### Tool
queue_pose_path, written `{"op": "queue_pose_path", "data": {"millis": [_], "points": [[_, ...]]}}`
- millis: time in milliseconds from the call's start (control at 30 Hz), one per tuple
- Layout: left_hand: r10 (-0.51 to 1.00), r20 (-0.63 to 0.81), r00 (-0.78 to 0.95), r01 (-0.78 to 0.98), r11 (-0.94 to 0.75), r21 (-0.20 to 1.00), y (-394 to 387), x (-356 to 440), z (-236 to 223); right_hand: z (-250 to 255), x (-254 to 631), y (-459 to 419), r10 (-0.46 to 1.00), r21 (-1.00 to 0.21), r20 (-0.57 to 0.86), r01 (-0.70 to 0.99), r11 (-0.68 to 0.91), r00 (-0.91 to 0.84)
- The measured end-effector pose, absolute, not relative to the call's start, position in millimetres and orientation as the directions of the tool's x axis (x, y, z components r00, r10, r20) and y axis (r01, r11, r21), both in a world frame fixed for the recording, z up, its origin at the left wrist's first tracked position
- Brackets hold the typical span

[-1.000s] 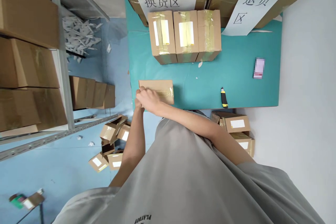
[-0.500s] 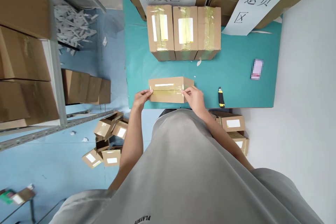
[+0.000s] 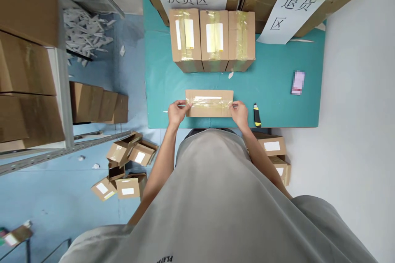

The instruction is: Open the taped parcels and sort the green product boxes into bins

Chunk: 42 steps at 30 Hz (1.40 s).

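Observation:
A small cardboard box [image 3: 210,111] sits near the front edge of the green table [image 3: 277,90]. Clear yellowish tape runs along its top seam, and a white strip shows at the far side of the tape. My left hand [image 3: 178,112] grips the box's left end, fingers closed at the corner by the tape. At the right end, my right hand [image 3: 240,114] holds the box with its thumb on top; some of its fingers are hidden. To the right of that hand lies a black and yellow box cutter [image 3: 257,116].
Three taped boxes [image 3: 214,41] stand in a row farther back, before two large open cartons [image 3: 256,0] with paper signs. A blurred pinkish item [image 3: 298,82] lies at the right. Opened boxes [image 3: 128,187] litter the floor, left of me; a shelf [image 3: 69,90] holds more cartons.
Both hands and the box have shifted right. The box has turned, so its right side face no longer shows. My left hand reaches further onto the box's end.

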State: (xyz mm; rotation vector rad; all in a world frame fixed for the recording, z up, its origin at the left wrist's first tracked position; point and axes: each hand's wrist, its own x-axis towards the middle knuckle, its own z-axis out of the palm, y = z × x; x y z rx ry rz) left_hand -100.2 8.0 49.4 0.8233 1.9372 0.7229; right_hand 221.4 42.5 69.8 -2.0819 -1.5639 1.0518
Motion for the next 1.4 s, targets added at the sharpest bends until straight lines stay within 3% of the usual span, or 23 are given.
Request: {"op": "queue_pose_path", "data": {"millis": [100, 200, 367, 533, 767, 900, 1033, 1133, 1200, 1333, 1400], "points": [[0.775, -0.472, -0.420, 0.191, 0.584, 0.789, 4.7, -97.1, 51.4, 71.6, 222.0, 40.2, 0.955, -0.717, -0.286, 0.644, -0.268, 0.079], [0.773, -0.483, -0.411, 0.153, 0.581, 0.800, -6.9, -94.8, 46.2, 67.2, 229.0, 34.1, 0.948, -0.749, -0.318, 0.609, -0.262, 0.017], [0.714, -0.573, -0.402, 0.189, 0.677, 0.711, -36.1, -88.3, 30.6, 48.5, 237.7, 11.9, 0.878, -0.611, -0.479, 0.711, -0.347, 0.017], [0.682, -0.620, -0.388, 0.212, 0.720, 0.660, -55.3, -81.3, 23.9, 41.4, 239.4, -3.6, 0.836, -0.536, -0.545, 0.742, -0.403, 0.060], [0.739, -0.563, -0.371, 0.095, 0.633, 0.768, -44.4, -93.4, 48.2, 67.7, 249.1, 10.1, 0.862, -0.680, -0.508, 0.612, -0.404, 0.004], [0.781, -0.478, -0.402, 0.117, 0.561, 0.820, -25.7, -99.3, 65.3, 75.5, 248.6, 28.4, 0.890, -0.745, -0.455, 0.542, -0.389, 0.013], [0.757, -0.542, -0.365, 0.227, 0.637, 0.737, -15.7, -107.9, 66.7, 69.6, 250.0, 38.1, 0.848, -0.708, -0.529, 0.570, -0.417, -0.038], [0.729, -0.625, -0.279, 0.216, 0.682, 0.699, 1.1, -126.7, 57.4, 61.4, 261.7, 61.6, 0.791, -0.695, -0.602, 0.557, -0.455, -0.105], [0.745, -0.601, -0.291, 0.195, 0.661, 0.725, 29.1, -146.1, 50.5, 57.3, 272.4, 99.6, 0.823, -0.709, -0.568, 0.523, -0.472, -0.027], [0.782, -0.478, -0.400, 0.215, 0.587, 0.781, 125.2, -183.6, 45.0, 57.7, 284.3, 214.3, 0.860, -0.755, -0.416, 0.416, -0.507, 0.295], [0.783, -0.487, -0.387, 0.156, 0.576, 0.802, 174.9, -191.5, 45.7, 58.4, 278.3, 263.0, 0.836, -0.766, -0.444, 0.348, -0.540, 0.321]]}}
